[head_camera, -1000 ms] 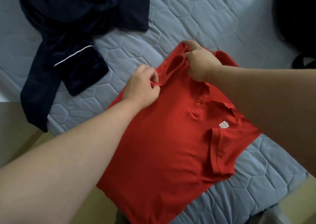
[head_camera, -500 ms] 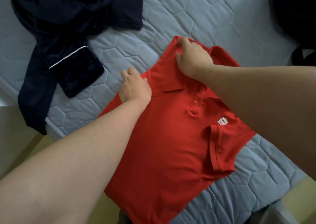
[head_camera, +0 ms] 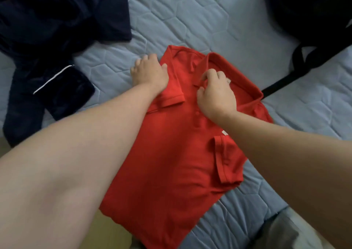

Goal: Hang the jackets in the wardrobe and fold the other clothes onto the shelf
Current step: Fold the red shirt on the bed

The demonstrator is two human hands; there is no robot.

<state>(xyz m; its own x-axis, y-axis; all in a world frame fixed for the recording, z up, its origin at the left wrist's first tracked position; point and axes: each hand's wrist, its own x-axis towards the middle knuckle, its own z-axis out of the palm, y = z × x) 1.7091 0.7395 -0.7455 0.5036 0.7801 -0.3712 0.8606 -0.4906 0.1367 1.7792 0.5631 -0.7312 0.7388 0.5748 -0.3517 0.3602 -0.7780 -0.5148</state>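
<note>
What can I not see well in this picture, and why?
Head view:
- Label: mostly under the right forearm, text too small.
- Dark clothes: cut off by top and left edges.
- Black bag: blurred, cut off at the top right.
- Shirt lower left: hidden by the left forearm.

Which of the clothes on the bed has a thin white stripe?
The dark blue garment lying at the left edge carries it; the red shirt in the middle has no stripe.

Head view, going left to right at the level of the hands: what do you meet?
navy clothes → left hand → right hand → black bag. The red shirt lies under both hands, so it is left out.
</note>
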